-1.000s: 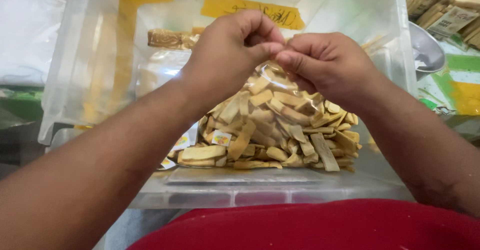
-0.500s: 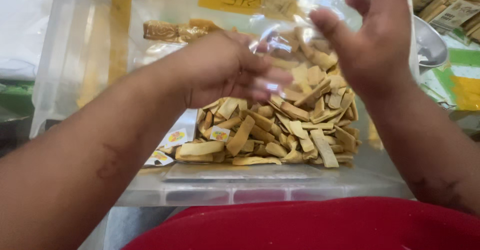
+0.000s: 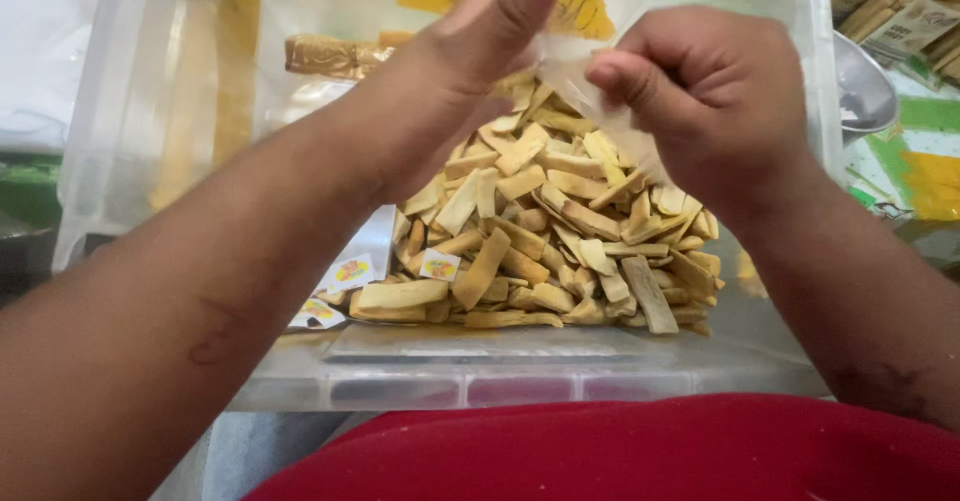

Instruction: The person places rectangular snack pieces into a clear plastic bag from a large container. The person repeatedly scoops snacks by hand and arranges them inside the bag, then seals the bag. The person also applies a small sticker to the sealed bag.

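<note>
My right hand (image 3: 715, 101) pinches the clear bag (image 3: 600, 96) of chips (image 3: 545, 231); left hand (image 3: 480, 61) loose, thumb up. Keep neck taut & twist w/o spilling.

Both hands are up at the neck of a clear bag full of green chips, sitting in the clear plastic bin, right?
Not quite: the chips are pale yellow-tan, not green. The rest holds. The head view shows the left hand and right hand at the neck of the clear bag, inside the clear plastic bin.
</note>
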